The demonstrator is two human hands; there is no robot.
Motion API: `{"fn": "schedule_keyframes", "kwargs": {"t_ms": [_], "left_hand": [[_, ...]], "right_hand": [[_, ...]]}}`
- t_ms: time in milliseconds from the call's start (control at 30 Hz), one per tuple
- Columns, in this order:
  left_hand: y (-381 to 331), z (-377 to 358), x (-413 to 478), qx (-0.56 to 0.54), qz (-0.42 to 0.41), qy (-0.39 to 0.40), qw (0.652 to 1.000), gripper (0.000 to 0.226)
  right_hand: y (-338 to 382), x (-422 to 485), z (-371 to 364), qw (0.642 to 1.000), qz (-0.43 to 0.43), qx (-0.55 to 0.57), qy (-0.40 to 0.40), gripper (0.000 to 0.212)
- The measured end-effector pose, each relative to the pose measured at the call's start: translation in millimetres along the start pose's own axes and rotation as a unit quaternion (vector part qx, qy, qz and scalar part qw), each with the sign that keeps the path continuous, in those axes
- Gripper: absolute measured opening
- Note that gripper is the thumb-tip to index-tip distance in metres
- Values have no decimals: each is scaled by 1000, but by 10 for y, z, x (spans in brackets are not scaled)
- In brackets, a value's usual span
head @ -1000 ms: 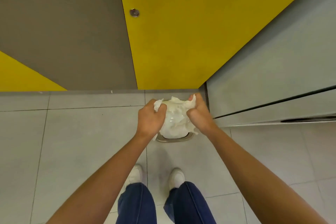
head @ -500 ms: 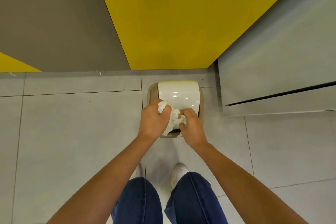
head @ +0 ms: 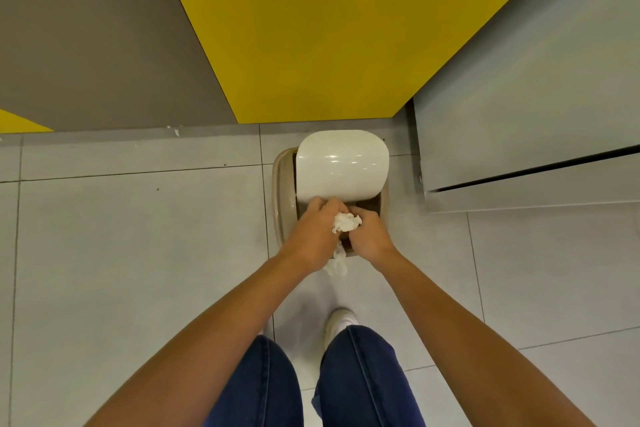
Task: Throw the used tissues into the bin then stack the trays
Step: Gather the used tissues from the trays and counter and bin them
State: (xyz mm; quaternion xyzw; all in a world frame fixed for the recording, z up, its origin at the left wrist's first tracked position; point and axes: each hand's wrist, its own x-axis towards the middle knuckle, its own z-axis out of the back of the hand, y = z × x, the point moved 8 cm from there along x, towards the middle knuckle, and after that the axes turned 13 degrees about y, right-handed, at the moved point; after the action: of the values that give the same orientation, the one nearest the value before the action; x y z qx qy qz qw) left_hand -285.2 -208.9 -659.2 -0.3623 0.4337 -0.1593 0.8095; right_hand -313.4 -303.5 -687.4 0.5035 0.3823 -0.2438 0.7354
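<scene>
A beige bin (head: 281, 191) with a glossy white swing lid (head: 341, 163) stands on the floor against the wall. A crumpled wad of white tissues (head: 345, 222) sits between my hands, right over the bin's dark front opening. My left hand (head: 313, 232) and my right hand (head: 369, 232) both press on the wad from either side. A loose strip of tissue (head: 338, 260) hangs down below my hands, over the bin's front edge. No trays are in view.
The bin sits in a corner, with a yellow and brown wall panel (head: 311, 28) behind it and a grey cabinet (head: 536, 97) to the right. Pale floor tiles (head: 138, 253) spread to the left. My legs and a white shoe (head: 341, 319) are below.
My hands have moved down with the tissues from chest height to the bin's opening. The wad looks much smaller between them now. The view has tilted further down over the bin.
</scene>
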Motion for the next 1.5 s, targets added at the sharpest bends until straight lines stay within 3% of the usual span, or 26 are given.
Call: {"fn": "schedule_keyframes", "kwargs": {"t_ms": [100, 233, 467, 567, 733, 967, 1067, 1233, 1500], "left_hand": [[33, -101, 87, 102, 21, 37, 994, 40], [84, -286, 180, 284, 47, 70, 955, 48], [342, -527, 522, 344, 89, 153, 922, 52], [478, -607, 628, 341, 94, 198, 914, 46], [509, -595, 689, 324, 117, 189, 920, 58], [412, -462, 604, 240, 97, 146, 955, 21], [349, -412, 541, 223, 89, 131, 962, 25], [444, -540, 495, 186, 93, 173, 963, 23], [371, -297, 392, 128, 108, 31, 985, 37]], "right_hand": [[-80, -44, 57, 1000, -12, 17, 10, 38], [-116, -72, 11, 999, -21, 13, 24, 43], [-203, -56, 12, 999, -39, 17, 32, 50], [-213, -31, 33, 999, -30, 12, 34, 54], [-239, 2, 2, 999, -30, -1, 32, 55], [-174, -34, -68, 997, -31, -58, 38, 50], [-132, -41, -38, 996, -33, -84, 27, 50], [-116, -51, -18, 996, -33, -84, 23, 48], [-139, -105, -43, 994, -43, -95, 28, 58]]}}
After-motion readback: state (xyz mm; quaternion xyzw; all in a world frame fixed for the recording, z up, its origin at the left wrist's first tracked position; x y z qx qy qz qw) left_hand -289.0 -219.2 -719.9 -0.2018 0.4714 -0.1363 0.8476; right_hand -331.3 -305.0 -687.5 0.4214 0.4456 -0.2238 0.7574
